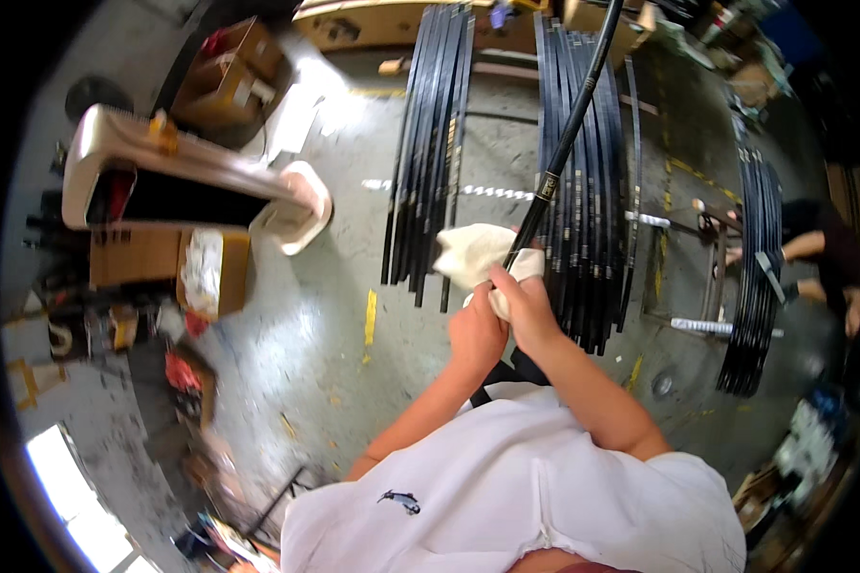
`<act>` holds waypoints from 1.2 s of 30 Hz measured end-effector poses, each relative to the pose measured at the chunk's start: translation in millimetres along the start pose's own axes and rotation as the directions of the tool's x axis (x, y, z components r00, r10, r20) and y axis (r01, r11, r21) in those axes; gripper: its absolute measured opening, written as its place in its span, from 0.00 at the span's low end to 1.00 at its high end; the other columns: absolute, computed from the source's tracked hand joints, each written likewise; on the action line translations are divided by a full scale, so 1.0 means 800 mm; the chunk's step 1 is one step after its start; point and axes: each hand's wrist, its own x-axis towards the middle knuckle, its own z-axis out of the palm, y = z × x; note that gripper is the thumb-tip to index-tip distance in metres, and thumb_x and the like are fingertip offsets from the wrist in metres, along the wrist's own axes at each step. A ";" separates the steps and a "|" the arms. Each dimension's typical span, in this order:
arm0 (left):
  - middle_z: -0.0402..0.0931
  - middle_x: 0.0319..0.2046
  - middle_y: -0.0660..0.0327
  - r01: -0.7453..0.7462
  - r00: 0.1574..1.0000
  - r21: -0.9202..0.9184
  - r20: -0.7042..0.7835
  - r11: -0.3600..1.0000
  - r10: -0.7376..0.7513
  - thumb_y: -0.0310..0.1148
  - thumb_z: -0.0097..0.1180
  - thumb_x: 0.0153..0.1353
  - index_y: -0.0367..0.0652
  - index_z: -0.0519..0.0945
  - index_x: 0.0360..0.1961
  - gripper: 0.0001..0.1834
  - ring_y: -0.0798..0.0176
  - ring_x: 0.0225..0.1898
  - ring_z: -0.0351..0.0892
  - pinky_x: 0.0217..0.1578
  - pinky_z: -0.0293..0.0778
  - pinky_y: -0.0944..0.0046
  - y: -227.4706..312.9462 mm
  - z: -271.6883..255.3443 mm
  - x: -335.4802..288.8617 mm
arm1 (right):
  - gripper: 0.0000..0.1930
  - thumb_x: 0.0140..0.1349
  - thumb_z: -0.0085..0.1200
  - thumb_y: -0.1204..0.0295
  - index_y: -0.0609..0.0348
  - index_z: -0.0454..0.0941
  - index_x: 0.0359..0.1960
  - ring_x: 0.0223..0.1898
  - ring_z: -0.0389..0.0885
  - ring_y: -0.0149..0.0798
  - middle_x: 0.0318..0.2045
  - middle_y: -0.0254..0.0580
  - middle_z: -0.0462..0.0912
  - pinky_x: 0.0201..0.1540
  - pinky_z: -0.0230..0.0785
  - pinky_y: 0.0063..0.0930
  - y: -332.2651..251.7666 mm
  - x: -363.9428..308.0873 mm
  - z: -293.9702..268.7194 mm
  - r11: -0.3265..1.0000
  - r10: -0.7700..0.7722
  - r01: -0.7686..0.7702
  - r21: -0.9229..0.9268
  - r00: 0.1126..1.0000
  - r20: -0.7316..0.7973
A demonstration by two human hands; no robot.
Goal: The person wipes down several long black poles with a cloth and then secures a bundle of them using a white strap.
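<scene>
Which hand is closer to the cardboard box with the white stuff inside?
The left hand. It is well to the right of the cardboard box; the right hand is even farther right.

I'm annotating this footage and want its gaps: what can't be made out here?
Head view:
Black rod: far end cut off by the top edge; lower end hidden by white cloth, left hand and right hand.
Left hand's fingers: mostly hidden by cloth and the hands themselves.
White contents of the left-side carton: too small and blurred to identify.
</scene>
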 end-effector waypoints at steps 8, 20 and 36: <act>0.74 0.32 0.49 -0.368 0.923 0.095 -0.085 0.925 0.376 0.32 0.55 0.51 0.41 0.71 0.44 0.18 0.44 0.30 0.74 0.29 0.69 0.52 0.046 -0.016 -0.059 | 0.12 0.50 0.60 0.71 0.51 0.66 0.21 0.21 0.66 0.24 0.19 0.27 0.68 0.24 0.60 0.21 -0.049 -0.003 -0.048 0.914 0.137 -0.037 0.405 0.965 -0.222; 0.74 0.19 0.54 0.175 0.981 0.481 -0.012 0.859 -0.194 0.42 0.58 0.47 0.44 0.73 0.21 0.13 0.48 0.24 0.74 0.24 0.67 0.51 -0.142 -0.033 -0.205 | 0.11 0.51 0.59 0.69 0.45 0.67 0.19 0.17 0.66 0.25 0.16 0.26 0.68 0.18 0.59 0.21 -0.165 0.054 -0.205 0.882 -0.025 0.196 0.429 0.928 -0.372; 0.76 0.32 0.47 0.495 0.682 0.683 0.077 0.536 -0.727 0.47 0.53 0.50 0.40 0.78 0.32 0.19 0.45 0.37 0.75 0.37 0.70 0.51 -0.378 -0.148 -0.412 | 0.11 0.51 0.58 0.60 0.52 0.75 0.24 0.21 0.77 0.27 0.20 0.30 0.78 0.24 0.69 0.20 -0.433 0.063 -0.419 0.829 -0.473 0.465 0.311 0.879 -0.053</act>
